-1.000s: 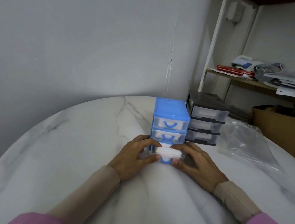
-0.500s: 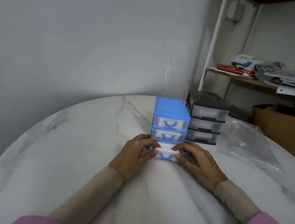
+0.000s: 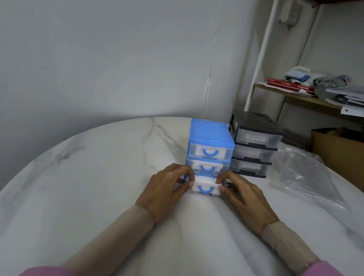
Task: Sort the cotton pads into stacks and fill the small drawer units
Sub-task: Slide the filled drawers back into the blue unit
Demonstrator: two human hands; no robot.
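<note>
Bottom drawer [image 3: 205, 187] pushed farther in, handle facing person.

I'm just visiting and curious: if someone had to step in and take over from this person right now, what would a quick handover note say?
Left hand and right hand: each pinches one end of the bottom drawer of the blue drawer unit; the drawer sticks out a little and holds white cotton pads.
Things: the blue unit stands mid-table, with the black drawer unit just behind to its right.
Done: white pads show through every other drawer front, and no loose pads lie on the table.
Left: probably just push this drawer home.
</note>
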